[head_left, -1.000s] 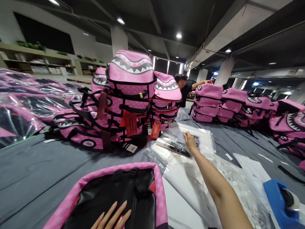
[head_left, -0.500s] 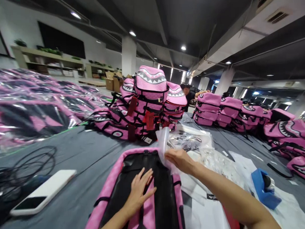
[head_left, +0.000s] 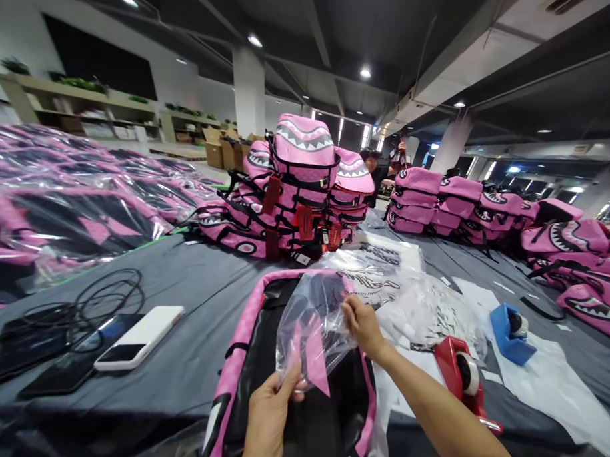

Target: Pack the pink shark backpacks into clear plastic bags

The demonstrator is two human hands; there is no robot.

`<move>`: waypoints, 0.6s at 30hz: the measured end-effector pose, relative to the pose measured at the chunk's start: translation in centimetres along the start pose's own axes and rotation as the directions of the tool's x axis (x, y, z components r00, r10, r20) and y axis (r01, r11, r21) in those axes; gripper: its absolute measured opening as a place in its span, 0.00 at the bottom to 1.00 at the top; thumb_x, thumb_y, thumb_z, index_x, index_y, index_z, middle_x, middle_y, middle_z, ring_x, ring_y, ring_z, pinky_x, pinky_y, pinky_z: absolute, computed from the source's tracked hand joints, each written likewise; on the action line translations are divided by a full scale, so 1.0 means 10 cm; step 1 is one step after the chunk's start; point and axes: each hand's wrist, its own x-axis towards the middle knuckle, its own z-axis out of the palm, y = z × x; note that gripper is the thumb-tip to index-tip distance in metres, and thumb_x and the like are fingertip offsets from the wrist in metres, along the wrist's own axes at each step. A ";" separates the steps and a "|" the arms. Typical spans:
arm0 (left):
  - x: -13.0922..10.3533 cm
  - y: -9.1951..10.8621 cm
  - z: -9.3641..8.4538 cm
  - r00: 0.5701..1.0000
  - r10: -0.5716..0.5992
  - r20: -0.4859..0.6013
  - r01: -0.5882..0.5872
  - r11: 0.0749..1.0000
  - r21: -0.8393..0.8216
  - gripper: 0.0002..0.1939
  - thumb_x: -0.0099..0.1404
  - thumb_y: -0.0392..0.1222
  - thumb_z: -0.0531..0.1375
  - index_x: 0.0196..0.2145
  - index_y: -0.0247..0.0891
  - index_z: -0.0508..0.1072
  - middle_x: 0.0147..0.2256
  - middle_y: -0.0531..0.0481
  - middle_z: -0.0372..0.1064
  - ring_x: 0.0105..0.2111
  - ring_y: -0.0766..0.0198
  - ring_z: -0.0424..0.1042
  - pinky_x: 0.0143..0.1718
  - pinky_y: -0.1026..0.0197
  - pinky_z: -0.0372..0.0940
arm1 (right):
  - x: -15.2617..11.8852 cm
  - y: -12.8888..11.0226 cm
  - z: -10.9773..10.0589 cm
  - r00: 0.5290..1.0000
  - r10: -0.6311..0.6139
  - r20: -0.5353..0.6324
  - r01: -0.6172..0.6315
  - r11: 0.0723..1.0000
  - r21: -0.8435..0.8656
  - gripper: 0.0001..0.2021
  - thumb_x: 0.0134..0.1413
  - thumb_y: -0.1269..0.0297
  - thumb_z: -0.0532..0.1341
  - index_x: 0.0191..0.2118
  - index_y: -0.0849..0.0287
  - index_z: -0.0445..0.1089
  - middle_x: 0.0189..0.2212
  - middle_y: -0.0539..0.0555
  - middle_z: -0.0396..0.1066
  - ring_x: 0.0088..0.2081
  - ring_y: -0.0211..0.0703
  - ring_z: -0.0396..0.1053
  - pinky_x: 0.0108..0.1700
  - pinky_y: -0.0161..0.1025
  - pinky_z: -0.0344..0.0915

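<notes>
Over the black panel of the backpack (head_left: 336,421), which lies on the table (head_left: 204,282) right before me, both hands hold a clear bag (head_left: 308,322): my left hand (head_left: 266,416) pinches its near edge between thumb and fingers, my right hand (head_left: 363,328) grips its right side, fingers curled. The film looks thin, so pulling my two grips apart too hard could stretch or split it; too loose a pinch, and slick plastic could slip free. Loose bags (head_left: 428,307) lie just beyond my right hand, and static or a snag might drag one along. My right forearm passes near the red dispenser (head_left: 447,365); an outward elbow swing could knock it.
</notes>
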 end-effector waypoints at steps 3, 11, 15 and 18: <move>0.01 -0.02 -0.26 0.953 0.302 -0.001 -0.274 0.867 0.417 0.36 0.42 0.80 0.62 0.20 0.39 0.71 0.21 0.49 0.71 0.22 0.59 0.68 0.27 0.57 0.64 | 0.27 -0.07 -0.04 0.997 0.075 -0.014 -0.070 0.977 0.203 0.23 0.61 0.37 0.51 0.29 0.52 0.53 0.18 0.42 0.51 0.20 0.36 0.52 0.26 0.35 0.53; 0.09 0.43 -0.06 0.186 0.880 0.437 -0.503 -0.296 0.812 0.22 0.73 0.45 0.52 0.59 0.30 0.69 0.54 0.32 0.72 0.52 0.45 0.71 0.56 0.43 0.60 | 0.25 -0.47 0.00 0.904 -0.035 0.426 -0.090 0.958 0.271 0.25 0.55 0.34 0.57 0.32 0.54 0.59 0.19 0.41 0.51 0.20 0.33 0.49 0.24 0.33 0.50; 0.41 0.65 -0.13 0.121 0.890 0.440 -0.498 -0.329 0.803 0.17 0.75 0.39 0.50 0.40 0.32 0.77 0.32 0.44 0.74 0.32 0.56 0.71 0.37 0.55 0.63 | 0.00 -0.53 -0.17 0.897 -0.038 0.440 0.194 0.929 -0.315 0.19 0.44 0.58 0.72 0.41 0.55 0.67 0.21 0.43 0.61 0.23 0.37 0.57 0.27 0.34 0.46; 0.37 0.77 -0.29 0.024 0.909 0.416 -0.562 -0.332 0.757 0.15 0.73 0.35 0.53 0.51 0.32 0.76 0.30 0.47 0.71 0.30 0.58 0.68 0.36 0.58 0.62 | -0.13 -0.28 -0.43 0.996 0.006 0.088 0.057 0.717 -0.695 0.07 0.51 0.73 0.62 0.37 0.57 0.70 0.29 0.52 0.71 0.29 0.41 0.66 0.28 0.36 0.47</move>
